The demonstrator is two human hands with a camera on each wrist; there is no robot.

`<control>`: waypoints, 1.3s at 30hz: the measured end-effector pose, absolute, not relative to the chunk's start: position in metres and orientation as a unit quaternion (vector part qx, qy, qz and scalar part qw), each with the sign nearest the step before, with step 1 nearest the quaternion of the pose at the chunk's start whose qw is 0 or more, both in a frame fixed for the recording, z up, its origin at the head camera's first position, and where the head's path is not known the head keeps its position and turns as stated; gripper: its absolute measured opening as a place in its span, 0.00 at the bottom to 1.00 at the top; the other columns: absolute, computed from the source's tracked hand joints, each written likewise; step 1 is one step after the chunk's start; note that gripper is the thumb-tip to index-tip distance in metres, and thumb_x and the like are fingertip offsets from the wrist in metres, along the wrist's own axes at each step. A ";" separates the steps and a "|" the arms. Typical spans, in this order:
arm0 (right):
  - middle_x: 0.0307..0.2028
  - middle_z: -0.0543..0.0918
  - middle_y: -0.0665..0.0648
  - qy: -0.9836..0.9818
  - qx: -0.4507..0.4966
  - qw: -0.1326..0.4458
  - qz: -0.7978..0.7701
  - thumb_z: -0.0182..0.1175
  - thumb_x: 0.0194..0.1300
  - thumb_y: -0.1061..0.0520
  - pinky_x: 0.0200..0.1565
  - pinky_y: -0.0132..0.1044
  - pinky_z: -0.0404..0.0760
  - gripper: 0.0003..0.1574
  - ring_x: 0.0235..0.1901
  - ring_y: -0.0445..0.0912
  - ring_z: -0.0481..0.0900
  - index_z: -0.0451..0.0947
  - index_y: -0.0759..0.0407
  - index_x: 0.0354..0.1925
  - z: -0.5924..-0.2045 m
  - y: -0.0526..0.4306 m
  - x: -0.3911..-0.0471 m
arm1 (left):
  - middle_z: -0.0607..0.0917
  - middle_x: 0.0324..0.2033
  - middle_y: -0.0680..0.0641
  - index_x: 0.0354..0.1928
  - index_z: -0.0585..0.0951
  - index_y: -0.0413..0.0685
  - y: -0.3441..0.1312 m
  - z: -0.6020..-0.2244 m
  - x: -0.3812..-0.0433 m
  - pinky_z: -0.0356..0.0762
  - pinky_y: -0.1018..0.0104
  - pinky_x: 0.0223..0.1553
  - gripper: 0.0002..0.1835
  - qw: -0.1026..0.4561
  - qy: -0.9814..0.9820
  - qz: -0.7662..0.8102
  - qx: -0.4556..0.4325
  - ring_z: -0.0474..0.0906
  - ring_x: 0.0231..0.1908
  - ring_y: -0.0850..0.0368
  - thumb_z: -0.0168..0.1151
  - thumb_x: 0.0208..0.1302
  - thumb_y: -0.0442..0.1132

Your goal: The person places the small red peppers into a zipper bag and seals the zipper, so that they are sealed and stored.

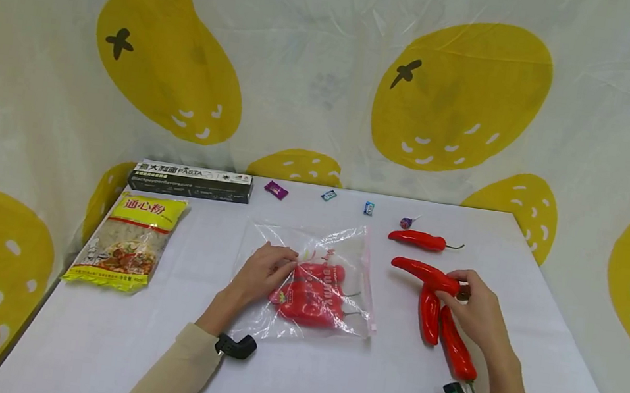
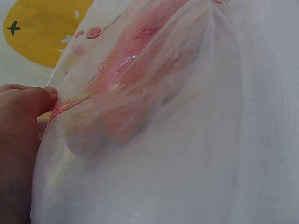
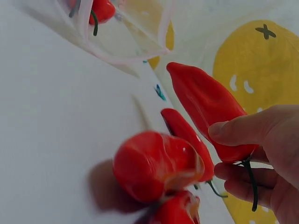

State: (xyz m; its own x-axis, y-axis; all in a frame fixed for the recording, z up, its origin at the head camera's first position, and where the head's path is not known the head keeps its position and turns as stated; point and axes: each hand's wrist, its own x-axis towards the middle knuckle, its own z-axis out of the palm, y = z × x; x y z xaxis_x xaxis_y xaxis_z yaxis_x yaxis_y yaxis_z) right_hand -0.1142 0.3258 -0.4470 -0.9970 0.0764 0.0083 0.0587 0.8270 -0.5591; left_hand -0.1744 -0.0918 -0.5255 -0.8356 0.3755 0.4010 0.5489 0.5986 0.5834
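Note:
A clear zip bag [image 1: 363,256] with red and pink printing lies mid-table, with red chili peppers [image 1: 306,311] inside. My left hand [image 1: 260,272] pinches the bag's film on its left side; in the left wrist view the thumb [image 2: 46,95] presses the plastic and the film is raised. At the right, my right hand [image 1: 479,311] holds a red chili pepper [image 3: 201,107] by its stem end, tip pointing left. Just below it on the table lie two more chili peppers, one shorter [image 1: 428,318] and one longer [image 1: 456,348]. Another chili pepper [image 1: 417,238] lies farther back.
At the back left stands a black-and-white pasta box [image 1: 191,182], with a yellow macaroni bag [image 1: 127,238] in front of it. Small wrapped candies, purple [image 1: 276,190], teal [image 1: 329,195] and blue [image 1: 369,208], and a lollipop [image 1: 406,222] line the back edge.

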 end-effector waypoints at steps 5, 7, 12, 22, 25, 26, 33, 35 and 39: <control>0.47 0.78 0.63 -0.954 -0.017 0.000 0.298 0.66 0.57 0.51 0.40 0.47 0.85 0.32 0.43 0.53 0.76 0.65 0.54 0.56 -0.449 0.312 -0.124 | 0.84 0.47 0.56 0.45 0.80 0.59 -0.091 -0.526 -0.174 0.62 0.44 0.66 0.10 0.117 -0.886 -0.366 -0.258 0.78 0.54 0.58 0.57 0.65 0.48; 0.47 0.78 0.62 -0.955 -0.008 -0.002 0.296 0.66 0.57 0.52 0.41 0.49 0.85 0.32 0.43 0.52 0.76 0.65 0.53 0.56 -0.451 0.305 -0.127 | 0.84 0.47 0.56 0.45 0.80 0.59 -0.091 -0.526 -0.174 0.62 0.44 0.66 0.10 0.115 -0.887 -0.366 -0.258 0.77 0.54 0.58 0.57 0.65 0.48; 0.48 0.77 0.60 -0.957 0.019 0.001 0.291 0.67 0.56 0.55 0.45 0.53 0.82 0.31 0.44 0.52 0.75 0.66 0.52 0.56 -0.455 0.288 -0.136 | 0.84 0.47 0.56 0.45 0.80 0.59 -0.092 -0.527 -0.174 0.61 0.44 0.67 0.10 0.117 -0.885 -0.367 -0.262 0.77 0.54 0.57 0.56 0.65 0.49; 0.49 0.76 0.56 -0.952 0.053 -0.007 0.301 0.68 0.55 0.54 0.48 0.50 0.82 0.27 0.47 0.51 0.73 0.68 0.52 0.51 -0.468 0.250 -0.153 | 0.84 0.47 0.56 0.45 0.80 0.59 -0.093 -0.528 -0.174 0.61 0.46 0.67 0.10 0.115 -0.886 -0.367 -0.261 0.77 0.54 0.58 0.56 0.65 0.49; 0.49 0.75 0.55 -0.949 0.057 -0.024 0.309 0.67 0.56 0.54 0.48 0.49 0.82 0.27 0.48 0.50 0.73 0.68 0.51 0.51 -0.471 0.241 -0.156 | 0.84 0.47 0.56 0.45 0.80 0.59 -0.092 -0.528 -0.174 0.62 0.45 0.66 0.09 0.117 -0.885 -0.366 -0.263 0.78 0.54 0.58 0.57 0.65 0.48; 0.49 0.75 0.54 -0.949 0.057 -0.030 0.310 0.67 0.56 0.54 0.48 0.48 0.82 0.27 0.49 0.50 0.73 0.68 0.50 0.52 -0.471 0.239 -0.158 | 0.84 0.47 0.56 0.45 0.80 0.59 -0.092 -0.528 -0.174 0.62 0.45 0.66 0.09 0.117 -0.884 -0.366 -0.264 0.78 0.54 0.58 0.57 0.65 0.48; 0.52 0.75 0.55 -0.941 0.093 -0.039 0.322 0.64 0.58 0.55 0.52 0.49 0.81 0.32 0.52 0.52 0.75 0.65 0.54 0.59 -0.474 0.227 -0.163 | 0.84 0.47 0.56 0.45 0.80 0.60 -0.092 -0.526 -0.174 0.62 0.45 0.67 0.10 0.114 -0.886 -0.366 -0.260 0.77 0.55 0.58 0.56 0.65 0.49; 0.53 0.75 0.56 -0.938 0.096 -0.038 0.331 0.64 0.58 0.55 0.52 0.49 0.80 0.33 0.53 0.52 0.75 0.65 0.54 0.61 -0.474 0.224 -0.164 | 0.84 0.47 0.56 0.45 0.80 0.60 -0.092 -0.525 -0.174 0.61 0.45 0.67 0.10 0.114 -0.885 -0.368 -0.260 0.77 0.55 0.58 0.56 0.66 0.49; 0.53 0.75 0.57 -0.934 0.113 -0.024 0.338 0.64 0.58 0.55 0.52 0.48 0.80 0.32 0.51 0.52 0.77 0.67 0.55 0.60 -0.475 0.218 -0.166 | 0.84 0.48 0.56 0.45 0.80 0.60 -0.092 -0.525 -0.173 0.61 0.44 0.67 0.10 0.115 -0.884 -0.372 -0.259 0.77 0.55 0.58 0.55 0.66 0.50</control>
State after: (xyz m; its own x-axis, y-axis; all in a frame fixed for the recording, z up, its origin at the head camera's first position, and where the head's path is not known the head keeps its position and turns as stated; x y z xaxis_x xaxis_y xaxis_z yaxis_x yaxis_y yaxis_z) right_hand -0.1663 0.2182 -0.4752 -0.9733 -0.2276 0.0309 -0.1945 0.7454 -0.6376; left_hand -0.1734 -0.0921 -0.5248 -0.8394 0.3727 0.3956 0.5434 0.5885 0.5986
